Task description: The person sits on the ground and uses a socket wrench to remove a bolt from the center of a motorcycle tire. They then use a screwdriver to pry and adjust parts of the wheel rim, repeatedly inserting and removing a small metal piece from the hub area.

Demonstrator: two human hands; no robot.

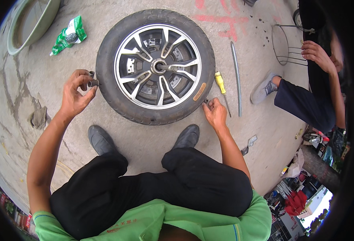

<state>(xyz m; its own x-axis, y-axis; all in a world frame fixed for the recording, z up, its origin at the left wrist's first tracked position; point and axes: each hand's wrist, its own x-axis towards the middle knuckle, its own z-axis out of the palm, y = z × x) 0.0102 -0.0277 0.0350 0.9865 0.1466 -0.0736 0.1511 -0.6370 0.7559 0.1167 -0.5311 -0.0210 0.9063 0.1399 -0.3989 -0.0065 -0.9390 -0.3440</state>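
Observation:
A wheel (120, 82) with a black tyre and a black-and-silver spoked rim lies flat on the concrete before my feet. From its hub an axle (169, 68) sticks up, tilted to the right. At the tyre's left side my left hand (75, 93) pinches a short metal sleeve (93, 83) between thumb and fingers. Another small tubular piece (92, 74) shows just beyond those fingertips; whether the hand also holds it I cannot tell. My right hand (216, 114), closed near the tyre's lower right edge, has a small dark metal part (206, 101) at its fingertips.
Right of the tyre lie a yellow-handled screwdriver (219, 83) and a grey rod (236, 76). A green-and-white pouch (69, 37) and a large basin (13, 46) are at upper left. On the right sits another person (305, 96), hands by a wire stand (281, 62). A rag (37, 118) lies at left.

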